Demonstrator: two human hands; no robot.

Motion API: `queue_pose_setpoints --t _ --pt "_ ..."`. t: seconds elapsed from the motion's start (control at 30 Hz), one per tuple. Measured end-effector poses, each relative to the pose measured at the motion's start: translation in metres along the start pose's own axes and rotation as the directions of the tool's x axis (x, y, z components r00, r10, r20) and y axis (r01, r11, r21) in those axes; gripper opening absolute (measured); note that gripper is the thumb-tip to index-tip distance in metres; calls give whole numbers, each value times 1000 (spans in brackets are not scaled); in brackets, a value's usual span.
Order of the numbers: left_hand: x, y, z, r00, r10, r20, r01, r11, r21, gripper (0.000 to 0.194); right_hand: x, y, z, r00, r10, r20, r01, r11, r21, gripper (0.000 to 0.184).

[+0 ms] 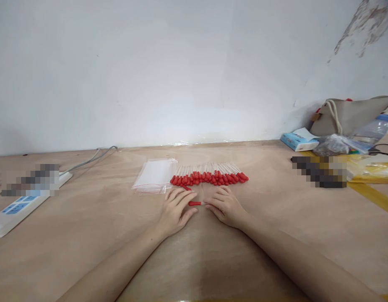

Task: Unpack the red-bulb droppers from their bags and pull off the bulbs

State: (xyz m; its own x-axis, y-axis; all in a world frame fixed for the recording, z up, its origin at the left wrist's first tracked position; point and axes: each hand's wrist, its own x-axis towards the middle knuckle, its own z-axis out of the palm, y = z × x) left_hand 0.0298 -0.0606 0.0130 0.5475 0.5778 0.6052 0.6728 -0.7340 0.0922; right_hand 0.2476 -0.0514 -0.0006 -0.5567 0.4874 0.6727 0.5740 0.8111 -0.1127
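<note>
A dropper with a red bulb and a thin clear tube (195,203) lies crosswise between my hands. My right hand (225,206) has its fingertips closed on the clear end. My left hand (177,209) is beside the bulb, thumb and fingers apart around its end, palm down near the table. Another red piece (187,188) shows just beyond my left fingers, partly hidden by them. Past both hands runs a row of several droppers (209,178), red bulbs toward me and clear tubes toward the wall. Left of the row rests a stack of clear plastic bags (154,174) with red seal lines.
At the left, a white power strip (30,203) has a grey cable (101,155) running to the wall. On the right are a blue tissue pack (299,140), a beige bag (354,115), a plastic bottle (378,126), a blurred dark object (319,172) and a yellow-clear package (370,167).
</note>
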Motion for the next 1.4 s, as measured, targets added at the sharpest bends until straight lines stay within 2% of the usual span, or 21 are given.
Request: queue_pose_setpoints --t 0.07,0.17,0.3,0.7,0.8,0.9,1.03,1.13,1.23,1.33,1.4 --pt "2 0 2 999 43 25 -43 999 23 29 1 -2 0 1000 -16 -3 16 1000 1 16" --pt "4 0 6 997 79 9 -79 997 20 19 0 -3 0 999 -36 -2 36 999 -3 16" --pt "3 0 7 996 83 -31 -83 996 -9 13 -1 -3 0 998 -65 26 65 998 -13 16" --pt "-1 3 -2 996 83 -14 -84 996 -39 12 -4 -3 -1 991 -129 32 129 992 4 16" --pt "-7 -5 -4 999 35 12 -34 999 -42 12 -8 5 -4 997 -69 27 69 998 9 18" --pt "-14 -15 -3 998 -66 16 67 993 -101 15 -11 13 -5 994 104 -44 -100 992 71 23" --pt "-16 -26 2 976 -204 -79 194 973 -124 25 -8 13 0 959 276 -63 -265 953 144 33" --pt "-13 -33 3 962 -241 -128 233 970 -73 34 -4 12 4 938 341 -55 -330 933 144 28" --pt "-9 -39 1 950 -292 -108 288 956 -54 31 -2 12 8 925 376 -45 -369 922 120 19" --pt "-8 -41 0 943 -328 -56 325 944 -65 16 0 14 14 935 345 -88 -337 937 95 20" --pt "-8 -41 1 950 -310 -27 307 949 -77 10 1 15 19 940 312 -138 -303 950 82 21"
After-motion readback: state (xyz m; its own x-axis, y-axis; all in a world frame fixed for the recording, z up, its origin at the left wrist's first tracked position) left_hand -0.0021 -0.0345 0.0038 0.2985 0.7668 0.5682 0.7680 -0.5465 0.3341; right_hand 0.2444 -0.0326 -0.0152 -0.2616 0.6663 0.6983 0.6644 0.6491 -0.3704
